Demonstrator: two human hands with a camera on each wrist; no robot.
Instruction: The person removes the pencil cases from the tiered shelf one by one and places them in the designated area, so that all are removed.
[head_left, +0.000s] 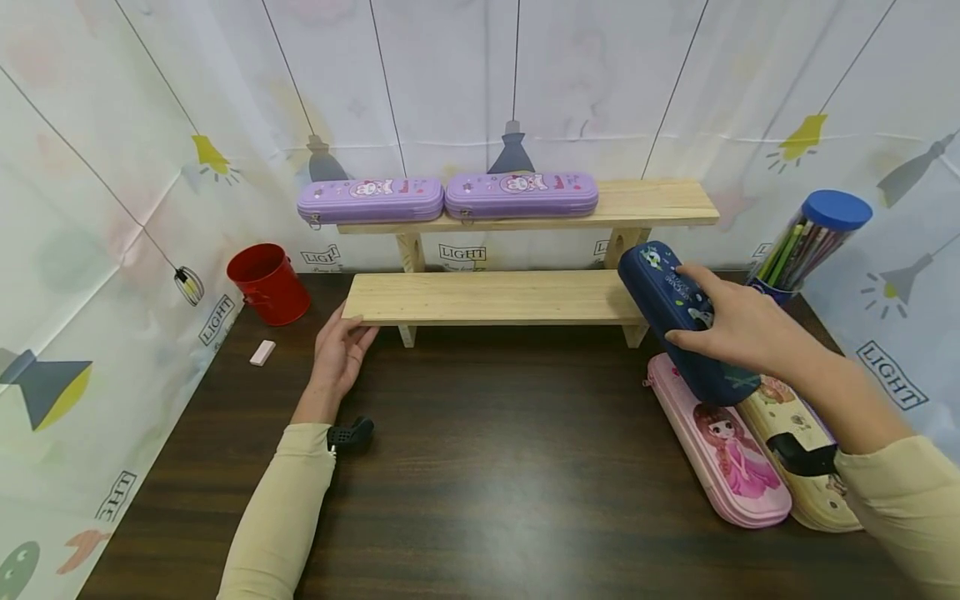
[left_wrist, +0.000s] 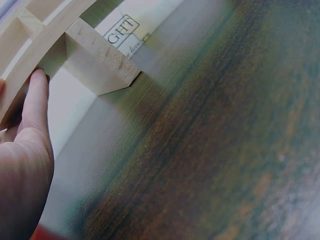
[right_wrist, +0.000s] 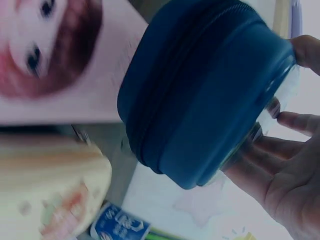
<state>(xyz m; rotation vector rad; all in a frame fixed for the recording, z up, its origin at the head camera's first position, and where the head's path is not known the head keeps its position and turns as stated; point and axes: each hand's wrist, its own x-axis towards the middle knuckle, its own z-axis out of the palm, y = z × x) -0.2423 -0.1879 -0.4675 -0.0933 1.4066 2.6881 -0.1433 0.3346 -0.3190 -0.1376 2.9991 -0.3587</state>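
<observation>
In the head view my right hand grips a dark blue zipped pencil case by its sides, fingers spread over its printed lid. The case tilts in the air at the right end of the lower board, overlapping the pink pencil case lying on the table. Its smooth side and zip show close up in the right wrist view. My left hand pinches the left front corner of the two-tier wooden shelf, some fingers beneath the board. Two purple pencil cases lie side by side on the upper tier.
A yellow pencil case lies beside the pink one. Behind it, a blue-lidded clear tub of pencils leans at the back right. At the back left stand a red bucket and a small pale pink block.
</observation>
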